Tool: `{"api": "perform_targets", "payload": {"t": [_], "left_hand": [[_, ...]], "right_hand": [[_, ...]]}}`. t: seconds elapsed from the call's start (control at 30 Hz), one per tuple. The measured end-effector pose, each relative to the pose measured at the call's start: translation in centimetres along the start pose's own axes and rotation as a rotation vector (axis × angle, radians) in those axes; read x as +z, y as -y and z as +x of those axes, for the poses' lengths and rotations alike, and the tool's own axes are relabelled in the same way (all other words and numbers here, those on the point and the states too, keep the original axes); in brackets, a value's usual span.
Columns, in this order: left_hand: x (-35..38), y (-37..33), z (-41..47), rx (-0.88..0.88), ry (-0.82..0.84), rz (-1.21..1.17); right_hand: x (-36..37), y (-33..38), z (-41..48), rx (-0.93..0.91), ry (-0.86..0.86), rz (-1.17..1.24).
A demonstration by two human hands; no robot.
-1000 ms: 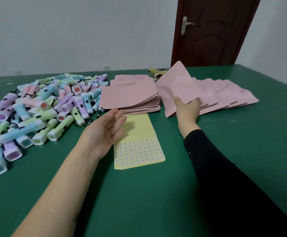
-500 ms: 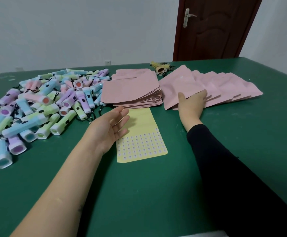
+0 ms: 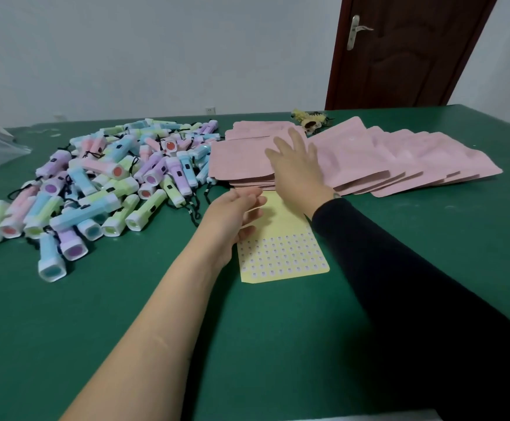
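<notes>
Table (image 3: 278,344): green top, filling the view from the near edge to the far wall.

Torches (image 3: 102,189): loose heap of pastel units on the far left of the table, lying at all angles.

Fanned bags (image 3: 399,159): pink bags overlapping in a row on the far right, just beside the stack.

Stack (image 3: 238,159): pink bags piled flat at far centre, between the torches and the fanned bags. Its near edge meets the far end of the sheet.

Sheet (image 3: 281,250): yellow, lying flat at centre just near of the stack. Small stickers in rows cover its near half.

Right hand (image 3: 299,168): the arm, in a black sleeve, runs from the near right corner diagonally to far centre and crosses the sheet's right edge. The hand is palm down over the near right part of the stack, fingers straight and spread. It holds nothing. The hand is blurred, so contact with the top bag cannot be confirmed.

Left hand (image 3: 232,220): the bare forearm runs from the near left to centre. The hand sits at the sheet's left edge, palm turned to the right, fingers close together and loosely curled over the sheet's bare far half. It holds nothing. Contact with the sheet cannot be confirmed.
</notes>
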State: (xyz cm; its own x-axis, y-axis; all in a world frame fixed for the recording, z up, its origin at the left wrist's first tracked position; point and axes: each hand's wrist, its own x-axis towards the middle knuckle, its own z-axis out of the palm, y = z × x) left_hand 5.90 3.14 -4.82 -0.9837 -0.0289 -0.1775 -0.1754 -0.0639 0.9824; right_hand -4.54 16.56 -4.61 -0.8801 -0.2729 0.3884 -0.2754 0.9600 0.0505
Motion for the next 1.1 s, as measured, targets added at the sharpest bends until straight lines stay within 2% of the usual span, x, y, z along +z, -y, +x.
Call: {"api": "perform_targets", "payload": {"t": [0.07,0.17,0.37,0.57,0.67,0.73,0.8,0.87,0.97,1.03,1.1], "left_hand": [[0.0,0.0,0.0,-0.004,0.002,0.007],[-0.2,0.0,0.1,-0.013,0.003,-0.008],[-0.3,-0.1,0.3,-0.017,-0.003,-0.041],[-0.3,-0.1,0.1,-0.02,0.009,-0.056],[-0.7,-0.2,0.1,-0.011,0.004,-0.09],[-1.1,-0.3,0.3,0.008,-0.008,-0.128],[-1.6,-0.4,0.5,0.057,-0.045,-0.122],[-2.4,-0.7,0.7,0.141,-0.117,-0.083],[-3.3,-1.0,0.8,0.239,-0.164,-0.052],[-3.7,-0.9,0.7,0.259,-0.185,-0.07],[-3.8,-0.6,0.8,0.244,-0.229,-0.144]], "right_hand": [[0.2,1.2,1.2,-0.041,0.137,-0.093],[0.5,1.9,1.9,-0.063,0.197,-0.244],[1.9,1.2,1.4,-0.055,0.035,-0.281],[1.0,0.8,0.6,-0.021,0.004,-0.193],[-1.0,0.4,0.1,0.113,-0.253,0.124],[-3.4,0.1,-0.6,0.185,-0.427,0.52],[-5.4,-0.4,-1.6,0.189,-0.523,0.914],[-6.5,-0.5,-3.0,0.199,-0.475,1.186],[-5.3,0.0,-4.1,0.305,-0.259,1.46],[-4.3,0.7,-4.5,0.402,-0.164,1.623],[-3.1,1.3,-4.9,0.471,-0.048,1.891]]}}
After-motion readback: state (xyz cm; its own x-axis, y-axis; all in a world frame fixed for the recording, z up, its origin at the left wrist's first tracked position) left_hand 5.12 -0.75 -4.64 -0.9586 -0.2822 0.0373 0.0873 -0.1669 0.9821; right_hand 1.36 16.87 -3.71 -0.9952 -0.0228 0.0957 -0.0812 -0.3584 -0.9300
